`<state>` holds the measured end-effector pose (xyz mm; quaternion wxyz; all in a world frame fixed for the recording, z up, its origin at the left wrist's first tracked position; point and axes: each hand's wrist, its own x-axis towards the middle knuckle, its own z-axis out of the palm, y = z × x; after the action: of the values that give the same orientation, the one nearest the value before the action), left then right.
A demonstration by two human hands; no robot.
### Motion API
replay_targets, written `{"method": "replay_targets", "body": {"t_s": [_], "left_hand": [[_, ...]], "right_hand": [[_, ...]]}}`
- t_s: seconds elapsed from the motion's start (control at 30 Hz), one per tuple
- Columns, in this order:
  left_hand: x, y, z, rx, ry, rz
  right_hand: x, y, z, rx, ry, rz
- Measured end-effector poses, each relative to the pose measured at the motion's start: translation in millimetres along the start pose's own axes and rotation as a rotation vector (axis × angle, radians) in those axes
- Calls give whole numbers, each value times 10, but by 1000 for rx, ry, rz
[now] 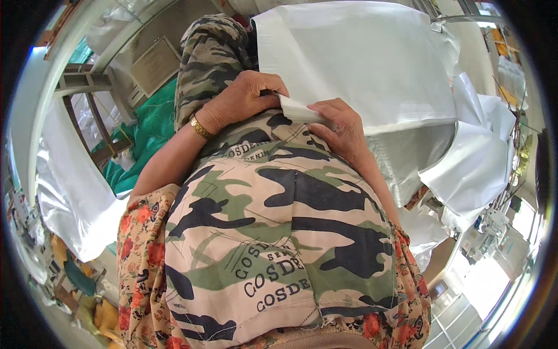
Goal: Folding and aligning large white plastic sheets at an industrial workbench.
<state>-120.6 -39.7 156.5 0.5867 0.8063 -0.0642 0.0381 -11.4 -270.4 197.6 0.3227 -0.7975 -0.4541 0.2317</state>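
Observation:
A large glossy white sheet (354,64) lies across my lap and spreads away to the far right. Its near left corner is folded into a narrow strip (295,109) between my two hands. My left hand (247,99), with a gold watch on the wrist, is closed on the left end of that strip, thumb and fingers pinching it. My right hand (338,125) grips the other end, thumb below and fingers above. The fingertips of both hands are partly hidden by the folded material.
Camouflage-patterned cloth (273,232) covers my front and legs. More white sheeting (471,168) hangs in crumpled folds at the right, and another white piece (70,180) lies at the left. Green cloth (145,136) sits beside a wooden frame (93,116) to the left.

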Motion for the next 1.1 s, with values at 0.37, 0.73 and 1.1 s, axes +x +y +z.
{"method": "replay_targets", "body": {"t_s": [0.37,0.73,1.1], "left_hand": [[-114,-236,-90,-380,-73,-70],[-152,-309,-59,-416,-40,-193],[-151,-259,-23,-451,-6,-170]], "right_hand": [[232,-136,-12,371,-126,214],[424,-340,14,112,-137,58],[474,-261,75,520,-159,266]]}}
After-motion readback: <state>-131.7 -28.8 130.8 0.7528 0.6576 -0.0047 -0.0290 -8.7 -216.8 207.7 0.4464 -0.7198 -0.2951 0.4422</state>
